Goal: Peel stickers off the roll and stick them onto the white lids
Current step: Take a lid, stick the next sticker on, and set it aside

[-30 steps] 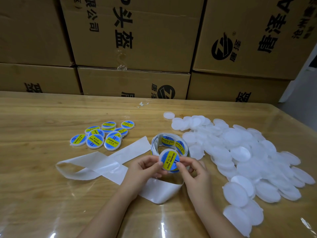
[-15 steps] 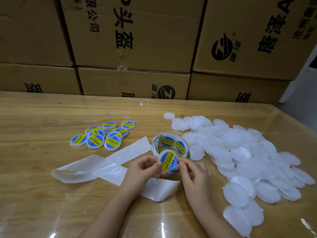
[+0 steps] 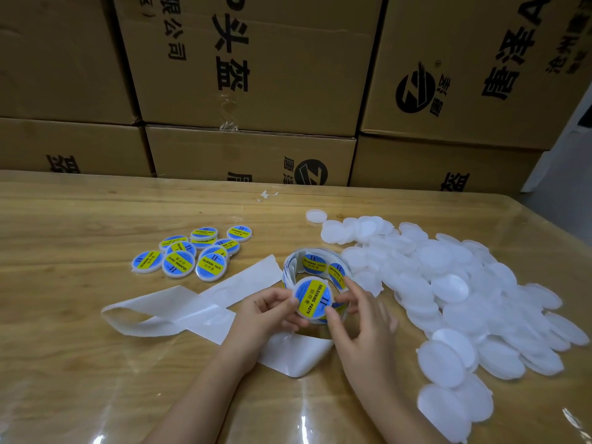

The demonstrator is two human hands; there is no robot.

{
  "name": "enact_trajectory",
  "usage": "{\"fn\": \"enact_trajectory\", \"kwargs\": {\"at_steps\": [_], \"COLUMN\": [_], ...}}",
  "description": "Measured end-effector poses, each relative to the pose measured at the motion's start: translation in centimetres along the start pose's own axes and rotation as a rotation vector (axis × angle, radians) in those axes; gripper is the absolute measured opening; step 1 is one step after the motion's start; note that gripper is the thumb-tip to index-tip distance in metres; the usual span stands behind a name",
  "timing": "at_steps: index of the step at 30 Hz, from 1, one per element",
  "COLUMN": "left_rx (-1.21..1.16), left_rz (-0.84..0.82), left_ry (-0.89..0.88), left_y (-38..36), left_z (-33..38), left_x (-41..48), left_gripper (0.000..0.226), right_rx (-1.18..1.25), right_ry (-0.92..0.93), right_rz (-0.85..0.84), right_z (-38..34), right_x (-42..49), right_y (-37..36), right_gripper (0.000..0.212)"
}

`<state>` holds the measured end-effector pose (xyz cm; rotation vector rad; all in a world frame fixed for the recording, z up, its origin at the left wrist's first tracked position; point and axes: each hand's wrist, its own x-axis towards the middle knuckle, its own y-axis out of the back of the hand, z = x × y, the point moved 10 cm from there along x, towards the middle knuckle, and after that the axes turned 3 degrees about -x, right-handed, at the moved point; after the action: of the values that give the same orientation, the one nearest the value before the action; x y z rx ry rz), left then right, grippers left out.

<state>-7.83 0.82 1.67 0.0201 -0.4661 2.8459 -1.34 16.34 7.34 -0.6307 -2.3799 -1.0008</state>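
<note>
Head camera view, looking down at a glossy wood-grain table (image 3: 64, 219) under a clear shiny film. At centre, both hands hold one round white plastic lid (image 3: 312, 299) between them, tilted up toward the camera, just in front of the roll of stickers. The left hand (image 3: 266, 310) grips the lid's left edge with thumb and curled fingers. The right hand (image 3: 362, 318) pinches its right edge, thumb on the face, the other fingers loosely spread. The lid carries a round glossy sticker (image 3: 317, 291), blue with a yellow band reading "SOLDERING PASTE" and "II". The sticker roll (image 3: 315, 263) is a loose coil of white backing paper with the same labels inside. A limp, smooth strip of bare backing paper (image 3: 192, 310) trails from it, looping left and under the wrists. To the far left lies a cluster of already labelled lids (image 3: 192, 254), flat and overlapping. To the right spreads a large heap of plain translucent white lids (image 3: 464, 293). Behind the table stand stacked brown cardboard boxes (image 3: 256, 68), printed with black Chinese characters and a round "Z" logo.
</note>
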Motion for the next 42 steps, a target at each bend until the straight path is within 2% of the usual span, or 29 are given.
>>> {"fn": "enact_trajectory", "kwargs": {"at_steps": [7, 14, 20, 27, 31, 36, 42], "left_rx": [-0.013, -0.030, -0.011, -0.009, -0.025, -0.016, -0.016], "left_rz": [-0.051, -0.092, -0.170, -0.219, -0.262, -0.304, -0.310], "left_ry": [0.022, 0.042, 0.050, 0.001, 0.010, 0.026, 0.045], "left_y": [-0.6, -0.9, -1.4, -1.8, -2.4, -3.1, -3.2], "left_z": [-0.1, -0.2, -0.6, -0.4, -0.3, -0.2, -0.4], "left_x": [-0.1, -0.2, -0.2, -0.2, -0.3, -0.8, -0.8], "left_gripper": [0.026, 0.011, 0.020, 0.030, 0.031, 0.019, 0.020], "right_rx": [-0.062, 0.062, 0.169, 0.235, 0.219, 0.153, 0.057], "right_ry": [0.059, 0.022, -0.011, -0.086, -0.066, -0.060, -0.045], "right_rz": [-0.042, 0.015, 0.059, 0.001, 0.035, 0.029, -0.015], "right_z": [-0.3, 0.3, 0.7, 1.8, 1.6, 1.5, 0.6], "right_x": [0.1, 0.1, 0.3, -0.1, -0.4, -0.5, -0.5], "right_y": [-0.5, 0.0, 0.7, -0.5, -0.5, -0.5, -0.8], "right_gripper": [0.051, 0.032, 0.024, 0.018, 0.021, 0.023, 0.047]}}
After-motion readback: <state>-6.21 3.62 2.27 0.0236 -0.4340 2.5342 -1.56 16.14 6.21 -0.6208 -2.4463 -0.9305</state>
